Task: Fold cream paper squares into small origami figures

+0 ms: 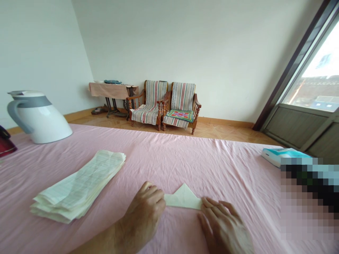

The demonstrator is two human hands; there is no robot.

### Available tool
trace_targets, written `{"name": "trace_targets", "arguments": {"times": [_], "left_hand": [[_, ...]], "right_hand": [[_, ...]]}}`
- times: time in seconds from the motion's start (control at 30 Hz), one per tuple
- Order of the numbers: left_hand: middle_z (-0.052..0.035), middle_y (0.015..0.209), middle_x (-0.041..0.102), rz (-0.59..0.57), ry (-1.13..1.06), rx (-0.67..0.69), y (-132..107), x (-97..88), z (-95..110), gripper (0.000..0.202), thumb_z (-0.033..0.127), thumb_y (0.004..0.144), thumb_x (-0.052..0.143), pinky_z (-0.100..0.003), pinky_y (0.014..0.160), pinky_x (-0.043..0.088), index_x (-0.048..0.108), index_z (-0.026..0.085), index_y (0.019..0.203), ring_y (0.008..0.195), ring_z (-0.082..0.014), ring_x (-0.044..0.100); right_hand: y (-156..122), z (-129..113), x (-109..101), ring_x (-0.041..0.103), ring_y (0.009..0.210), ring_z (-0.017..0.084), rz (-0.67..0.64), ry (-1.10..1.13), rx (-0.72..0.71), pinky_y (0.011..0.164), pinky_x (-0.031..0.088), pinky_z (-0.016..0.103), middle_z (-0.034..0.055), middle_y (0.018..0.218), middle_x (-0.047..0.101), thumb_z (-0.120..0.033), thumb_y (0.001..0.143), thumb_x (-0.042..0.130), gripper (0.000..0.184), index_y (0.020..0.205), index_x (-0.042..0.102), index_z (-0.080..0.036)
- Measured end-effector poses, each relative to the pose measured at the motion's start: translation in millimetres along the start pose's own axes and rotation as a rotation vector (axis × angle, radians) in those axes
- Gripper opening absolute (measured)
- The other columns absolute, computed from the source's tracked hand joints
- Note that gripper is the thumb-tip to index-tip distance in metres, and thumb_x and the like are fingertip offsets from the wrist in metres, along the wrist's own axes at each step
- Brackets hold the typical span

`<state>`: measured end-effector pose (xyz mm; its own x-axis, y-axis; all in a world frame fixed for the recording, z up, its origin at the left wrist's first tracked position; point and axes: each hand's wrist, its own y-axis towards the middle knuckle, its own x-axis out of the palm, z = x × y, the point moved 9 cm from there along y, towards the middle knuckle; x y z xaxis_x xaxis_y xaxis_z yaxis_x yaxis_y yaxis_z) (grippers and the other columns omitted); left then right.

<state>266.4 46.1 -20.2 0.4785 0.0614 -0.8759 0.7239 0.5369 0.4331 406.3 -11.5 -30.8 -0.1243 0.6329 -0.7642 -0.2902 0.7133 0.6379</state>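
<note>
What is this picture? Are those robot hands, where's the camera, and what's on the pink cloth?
No robot here! These are a person's bare left hand and right hand. There's just one picture, from a camera worn on the person's head, looking forward and down.

Both hands touch a pale, folded paper piece with a pointed peak, one at each end. I can't see whether the left one pinches it.

Also on the wrinkled pink cloth: a stack of pale, long paper sheets and a rounded white-and-grey jug.
</note>
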Motion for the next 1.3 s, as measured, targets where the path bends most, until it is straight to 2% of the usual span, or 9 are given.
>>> {"name": "trace_targets", "arguments": {"times": [0.13, 0.23, 0.37, 0.5, 0.67, 0.83, 0.97, 1.17, 1.3], "left_hand": [[-0.0035, 0.085, 0.056, -0.021, -0.003, -0.087, 2.0, -2.4, -4.3, 0.017, 0.001, 0.079, 0.051, -0.036, 0.076, 0.037, 0.055, 0.017, 0.08, 0.082, -0.0216, 0.048], [-0.0044, 0.101, 0.059, -0.019, -0.065, -0.054, 7.4, -2.0, 0.8, 0.029, 0.004, 0.082, 0.056, -0.04, 0.085, 0.041, 0.057, 0.019, 0.105, 0.095, -0.0237, 0.05], [-0.0034, 0.111, 0.061, -0.026, -0.12, -0.036, 13.5, 4.6, 0.9, 0.045, 0.002, 0.081, 0.061, -0.04, 0.091, 0.043, 0.053, 0.023, 0.121, 0.101, -0.0232, 0.051], [-0.0024, 0.103, 0.062, -0.045, -0.125, -0.066, 17.1, 10.2, -6.3, 0.041, 0.004, 0.082, 0.065, -0.038, 0.086, 0.045, 0.057, 0.023, 0.118, 0.096, -0.0219, 0.053], [-0.0025, 0.095, 0.06, -0.029, -0.11, -0.096, 21.9, 6.2, -12.1, 0.032, 0.002, 0.079, 0.066, -0.036, 0.084, 0.042, 0.063, 0.02, 0.105, 0.094, -0.0222, 0.051], [-0.0019, 0.087, 0.059, -0.061, -0.074, -0.042, 26.4, 7.8, -5.1, 0.016, 0.005, 0.08, 0.065, -0.035, 0.082, 0.037, 0.064, 0.018, 0.088, 0.09, -0.0216, 0.05], [-0.0007, 0.089, 0.062, -0.127, -0.084, 0.062, 31.5, 11.1, 9.2, 0.01, 0.009, 0.082, 0.064, -0.036, 0.085, 0.033, 0.062, 0.018, 0.084, 0.092, -0.0208, 0.051], [-0.0001, 0.087, 0.06, -0.206, -0.086, 0.084, 38.8, 16.8, 18.5, 0.005, 0.023, 0.085, 0.065, -0.037, 0.086, 0.031, 0.064, 0.02, 0.089, 0.088, -0.0192, 0.053], [-0.0021, 0.094, 0.059, -0.211, -0.051, 0.083, 36.9, 18.2, 21.1, 0.019, 0.034, 0.083, 0.068, -0.039, 0.088, 0.032, 0.065, 0.023, 0.097, 0.091, -0.0213, 0.054]], "right_hand": [[0.5, 11.3, 2.1, 0.067, 0.083, 0.02, -0.044, 0.036, 0.079, 0.076, 0.043, 0.033, 0.0038, 0.093, 0.073, -0.019, 0.091, 0.043, 0.022, 0.095, 0.065, -0.02], [-1.8, 16.1, 10.4, 0.066, 0.086, 0.022, -0.1, 0.05, 0.111, 0.075, 0.045, 0.034, 0.0051, 0.102, 0.07, -0.023, 0.089, 0.05, 0.017, 0.102, 0.062, -0.02], [0.3, 18.1, 16.2, 0.063, 0.098, 0.024, -0.061, 0.092, 0.137, 0.081, 0.047, 0.037, 0.0093, 0.115, 0.066, -0.022, 0.086, 0.053, 0.035, 0.121, 0.052, -0.017], [11.8, 17.7, 23.3, 0.062, 0.099, 0.025, -0.072, 0.161, 0.194, 0.082, 0.046, 0.04, 0.0096, 0.114, 0.065, -0.018, 0.084, 0.052, 0.037, 0.121, 0.05, -0.017], [27.9, 10.8, 21.3, 0.057, 0.101, 0.026, -0.068, 0.232, 0.207, 0.085, 0.043, 0.041, 0.0097, 0.114, 0.063, -0.014, 0.081, 0.053, 0.042, 0.123, 0.048, -0.017], [25.9, 8.2, 16.5, 0.057, 0.094, 0.026, -0.024, 0.222, 0.192, 0.08, 0.042, 0.041, 0.0089, 0.107, 0.062, -0.012, 0.082, 0.05, 0.042, 0.124, 0.046, -0.019], [20.1, 9.8, 17.5, 0.057, 0.089, 0.024, -0.015, 0.245, 0.198, 0.081, 0.04, 0.041, 0.0063, 0.097, 0.063, -0.011, 0.084, 0.047, 0.027, 0.109, 0.052, -0.021], [15.5, 5.7, 13.6, 0.058, 0.085, 0.024, -0.047, 0.292, 0.165, 0.074, 0.042, 0.04, 0.0062, 0.093, 0.062, -0.022, 0.085, 0.05, 0.009, 0.093, 0.054, -0.022], [8.8, 18.8, 8.3, 0.058, 0.1, 0.028, -0.004, 0.232, 0.219, 0.08, 0.045, 0.042, 0.011, 0.11, 0.062, -0.038, 0.085, 0.055, 0.031, 0.11, 0.053, -0.02]]}}
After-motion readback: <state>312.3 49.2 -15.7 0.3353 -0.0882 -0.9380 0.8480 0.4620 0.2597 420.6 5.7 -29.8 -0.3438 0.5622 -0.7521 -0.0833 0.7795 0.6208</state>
